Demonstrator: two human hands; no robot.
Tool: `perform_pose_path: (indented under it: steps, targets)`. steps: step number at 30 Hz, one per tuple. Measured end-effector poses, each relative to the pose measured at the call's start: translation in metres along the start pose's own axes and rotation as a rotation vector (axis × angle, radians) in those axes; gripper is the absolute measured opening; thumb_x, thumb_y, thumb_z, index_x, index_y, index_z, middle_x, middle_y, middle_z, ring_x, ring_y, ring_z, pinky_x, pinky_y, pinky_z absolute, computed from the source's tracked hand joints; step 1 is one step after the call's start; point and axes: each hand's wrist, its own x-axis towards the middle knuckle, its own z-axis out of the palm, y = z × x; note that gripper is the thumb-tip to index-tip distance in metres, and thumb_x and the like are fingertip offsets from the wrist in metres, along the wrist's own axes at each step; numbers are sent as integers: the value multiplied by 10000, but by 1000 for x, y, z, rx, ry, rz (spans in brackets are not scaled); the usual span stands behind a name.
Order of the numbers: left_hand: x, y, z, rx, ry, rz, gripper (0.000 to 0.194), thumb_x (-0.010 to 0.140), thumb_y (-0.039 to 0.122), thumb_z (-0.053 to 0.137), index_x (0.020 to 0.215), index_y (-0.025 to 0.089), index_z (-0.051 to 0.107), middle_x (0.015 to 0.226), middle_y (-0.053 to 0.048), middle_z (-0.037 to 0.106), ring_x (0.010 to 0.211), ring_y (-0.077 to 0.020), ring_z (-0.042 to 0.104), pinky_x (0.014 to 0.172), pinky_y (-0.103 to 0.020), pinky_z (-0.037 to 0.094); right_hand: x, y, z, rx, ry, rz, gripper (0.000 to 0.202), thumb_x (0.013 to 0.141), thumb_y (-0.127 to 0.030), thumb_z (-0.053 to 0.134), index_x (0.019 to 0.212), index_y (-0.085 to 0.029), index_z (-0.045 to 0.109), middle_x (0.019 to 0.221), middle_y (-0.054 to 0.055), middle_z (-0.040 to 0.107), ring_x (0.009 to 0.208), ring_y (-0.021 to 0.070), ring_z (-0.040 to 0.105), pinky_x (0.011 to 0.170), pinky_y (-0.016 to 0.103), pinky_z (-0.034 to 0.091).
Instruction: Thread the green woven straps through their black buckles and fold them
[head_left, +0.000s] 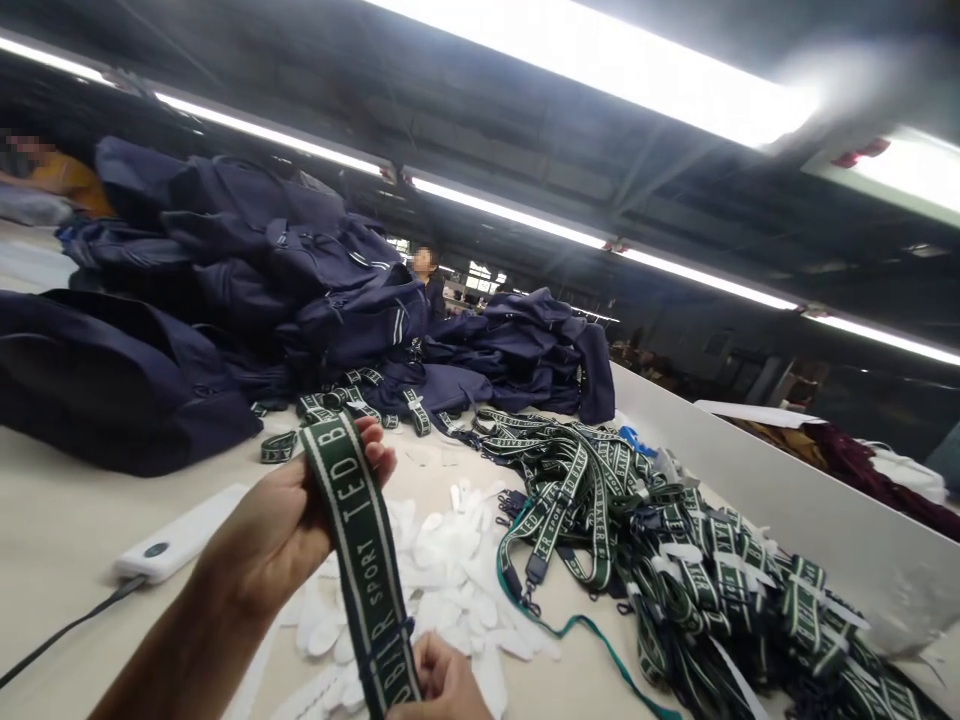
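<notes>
A green strap point(360, 545) with white edge stripes and white lettering runs between my two hands. My left hand point(281, 530), palm up, has the strap's upper end lying across it, with fingers curled behind the webbing. Lower down, near the bottom edge of the view, my right hand point(448, 680) pinches the strap's lower part. White paper pieces point(450, 550) are scattered on the table beneath. To the right lies a large tangle of similar straps point(585, 470), some with dark metal clips.
Navy bags point(300, 240) are heaped across the back and left of the pale table point(45, 510). A white corded device point(176, 540) lies at left. A white partition point(735, 460) borders the right side. Two people point(67, 180) point(427, 275) are in the background.
</notes>
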Motion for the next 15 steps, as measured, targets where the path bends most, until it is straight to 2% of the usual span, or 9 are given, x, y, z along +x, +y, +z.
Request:
perform_pose_path:
  steps: [2,4,6,9,11,15]
  targets:
    - [-3,0,5,18,-45,23,340,986,78,293,932,36,625,749,-84,674,553,-125,676,547,-287,637,-3,-26,6,-28,-85,-19,814,309,-261,962,987,-193,517,705,15,691,575,225,690,456,221,474]
    - [0,2,8,10,-109,20,345,981,64,289,926,27,627,726,-82,674,556,-120,673,583,-299,641,-8,-57,14,-90,-239,-4,945,405,-228,952,1225,-193,484,816,45,721,670,215,705,534,248,522]
    - [8,4,10,-10,-162,18,331,968,47,301,920,20,627,708,-88,676,589,-133,681,610,-305,640,-10,-85,24,-131,-381,3,742,524,-328,923,1149,-147,568,834,70,719,724,223,705,593,286,549]
    - [22,6,9,-20,-169,15,302,945,28,326,927,11,628,711,-109,684,638,-165,697,624,-311,635,-5,-108,40,-165,-453,-41,516,716,-508,801,1016,-128,623,873,96,720,788,213,702,734,342,564]
    - [30,7,6,-25,-131,25,312,940,24,313,941,11,625,708,-110,684,632,-174,699,615,-314,633,1,-112,48,-158,-490,-59,482,800,-558,712,996,-126,627,882,101,721,806,202,703,758,336,563]
    - [39,12,0,-29,-65,48,325,934,21,301,993,16,621,687,-100,676,600,-180,697,577,-304,625,11,-106,53,-140,-506,-42,383,871,-483,672,996,-124,628,859,91,729,780,188,714,707,287,570]
